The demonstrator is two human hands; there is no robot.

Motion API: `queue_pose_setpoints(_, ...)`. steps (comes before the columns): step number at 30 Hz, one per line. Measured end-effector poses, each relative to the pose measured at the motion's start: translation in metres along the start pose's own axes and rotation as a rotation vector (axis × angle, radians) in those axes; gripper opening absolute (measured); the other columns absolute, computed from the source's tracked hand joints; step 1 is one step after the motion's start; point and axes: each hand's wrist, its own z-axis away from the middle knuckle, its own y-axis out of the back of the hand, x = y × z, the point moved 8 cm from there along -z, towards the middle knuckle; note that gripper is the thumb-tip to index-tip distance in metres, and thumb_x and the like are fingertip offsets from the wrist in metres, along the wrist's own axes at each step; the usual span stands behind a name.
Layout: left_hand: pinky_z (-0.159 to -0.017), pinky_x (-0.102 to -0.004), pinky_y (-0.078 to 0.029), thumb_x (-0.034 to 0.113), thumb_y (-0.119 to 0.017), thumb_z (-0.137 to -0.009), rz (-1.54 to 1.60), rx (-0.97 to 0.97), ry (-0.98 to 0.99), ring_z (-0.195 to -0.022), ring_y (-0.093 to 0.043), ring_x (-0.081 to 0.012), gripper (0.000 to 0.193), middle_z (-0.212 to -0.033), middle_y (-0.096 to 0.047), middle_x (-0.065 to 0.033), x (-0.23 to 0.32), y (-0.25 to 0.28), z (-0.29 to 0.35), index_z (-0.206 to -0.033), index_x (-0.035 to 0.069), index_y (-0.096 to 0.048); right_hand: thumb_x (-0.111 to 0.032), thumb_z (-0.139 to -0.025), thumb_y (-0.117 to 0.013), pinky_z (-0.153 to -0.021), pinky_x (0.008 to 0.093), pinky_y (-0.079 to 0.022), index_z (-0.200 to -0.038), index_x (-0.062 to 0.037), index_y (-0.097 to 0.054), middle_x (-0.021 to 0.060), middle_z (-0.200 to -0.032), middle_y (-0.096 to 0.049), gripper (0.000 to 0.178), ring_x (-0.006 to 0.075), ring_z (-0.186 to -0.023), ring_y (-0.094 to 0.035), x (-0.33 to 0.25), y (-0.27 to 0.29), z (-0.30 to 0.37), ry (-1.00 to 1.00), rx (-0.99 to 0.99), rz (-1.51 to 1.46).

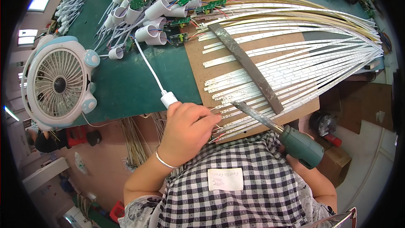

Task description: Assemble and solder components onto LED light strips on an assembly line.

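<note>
While thin wires (216, 131) are pinched steady by the left hand (188, 126), a soldering iron (276, 128) is held at the LED strips (270, 76); right-hand fingers cannot be told

A green mat (126, 80) covers the bench. Beyond the left hand (187, 126), a brown board (198, 59) bears fanned strips (295, 59). Further out lie white tubes (147, 12); leftward stands a fan (59, 84).

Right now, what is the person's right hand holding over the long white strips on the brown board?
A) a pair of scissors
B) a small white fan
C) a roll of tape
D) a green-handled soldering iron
D: the right hand, mostly hidden behind the checked apron, grips a green-handled soldering iron whose metal tip reaches the near ends of the white strips.
</note>
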Motion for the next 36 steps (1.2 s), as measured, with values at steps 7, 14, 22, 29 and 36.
queue_pose_setpoints(7,-0.08,-0.0347,-0.03,0.005,-0.073,-0.067,0.019,0.062,0.071,-0.08,-0.057,-0.017,0.016,-0.077,-0.061,0.002,-0.005,0.003,-0.002,-0.079,0.013,-0.066,-0.022,-0.083,-0.064,-0.079,0.0323,-0.05,-0.102,-0.0023,-0.064,0.0109,-0.098,-0.065,0.027,0.0226,-0.088,-0.063,-0.004,0.002,0.001,0.029,-0.016,0.093)
queue_pose_setpoints(14,-0.084,-0.0384,-0.027,0.01,-0.073,-0.069,-0.087,0.06,0.128,-0.083,-0.056,-0.0175,0.013,-0.077,-0.059,0.0033,-0.003,-0.003,-0.005,-0.078,0.015,-0.065,-0.019,-0.083,-0.064,-0.078,0.0323,-0.05,-0.102,-0.0025,-0.064,0.0113,-0.098,-0.065,0.025,0.0247,-0.088,-0.063,-0.005,0.001,0.002,0.008,-0.026,0.161)
queue_pose_setpoints(22,-0.089,-0.0429,-0.024,0.01,-0.07,-0.067,-0.243,0.046,-0.015,-0.085,-0.056,-0.015,0.017,-0.077,-0.056,0.0057,0.007,-0.007,-0.001,-0.081,0.017,-0.065,-0.012,-0.083,-0.063,-0.079,0.0299,-0.05,-0.103,-0.0027,-0.064,0.01,-0.1,-0.065,0.022,0.0225,-0.089,-0.064,-0.018,-0.002,-0.007,0.138,-0.038,0.219)
queue_pose_setpoints(29,-0.092,-0.0444,-0.023,0.01,-0.068,-0.067,-0.241,0.038,-0.08,-0.085,-0.057,-0.0137,0.018,-0.076,-0.055,0.0068,0.006,-0.004,-0.002,-0.082,0.019,-0.066,-0.013,-0.084,-0.063,-0.081,0.0308,-0.05,-0.105,-0.0019,-0.062,0.0078,-0.1,-0.067,0.024,0.0218,-0.09,-0.065,-0.009,-0.006,-0.009,0.102,-0.067,0.081)
queue_pose_setpoints(36,-0.093,-0.0444,-0.023,0.01,-0.069,-0.068,-0.252,0.044,-0.081,-0.085,-0.057,-0.0136,0.017,-0.076,-0.056,0.0068,0.006,-0.005,0.0,-0.082,0.019,-0.066,-0.016,-0.084,-0.064,-0.083,0.0342,-0.049,-0.112,-0.0001,-0.058,0.0084,-0.102,-0.067,0.033,0.0227,-0.09,-0.065,-0.009,-0.01,-0.01,0.187,-0.105,0.154)
